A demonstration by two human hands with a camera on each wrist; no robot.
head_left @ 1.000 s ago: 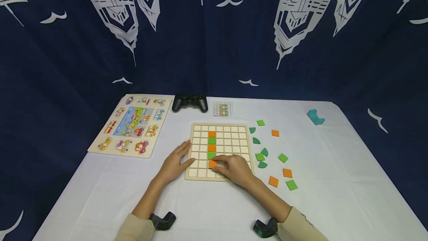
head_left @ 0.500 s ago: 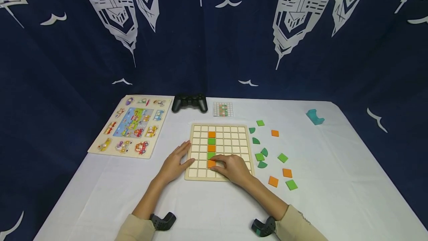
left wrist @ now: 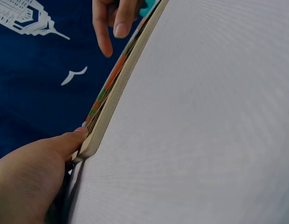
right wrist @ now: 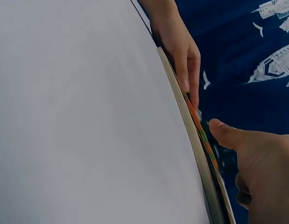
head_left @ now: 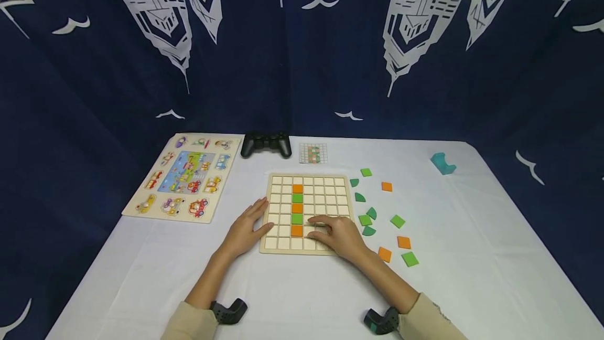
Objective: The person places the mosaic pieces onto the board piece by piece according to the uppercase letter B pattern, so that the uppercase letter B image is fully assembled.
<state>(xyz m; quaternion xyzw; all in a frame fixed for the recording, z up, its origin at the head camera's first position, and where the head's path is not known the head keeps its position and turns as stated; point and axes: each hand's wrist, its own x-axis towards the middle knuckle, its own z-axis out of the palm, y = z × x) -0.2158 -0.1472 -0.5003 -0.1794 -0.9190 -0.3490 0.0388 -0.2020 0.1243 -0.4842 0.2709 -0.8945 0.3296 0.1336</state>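
Grid board (head_left: 329,191), two relaxed hands

Head view: it lies on the table (head_left: 302,298), five tiles (head_left: 297,208) in one column; left hand (head_left: 247,227) at its left edge, fingers extended; right hand (head_left: 342,236) above it, forefinger and thumb parted.

Left wrist view: thumb touching the edge.

Right wrist view: thumb clear of the board.

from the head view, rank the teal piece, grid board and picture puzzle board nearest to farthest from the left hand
1. grid board: touching the left hand, on its right
2. picture puzzle board: beyond the hand, to its left
3. teal piece: far right, near the table's back edge
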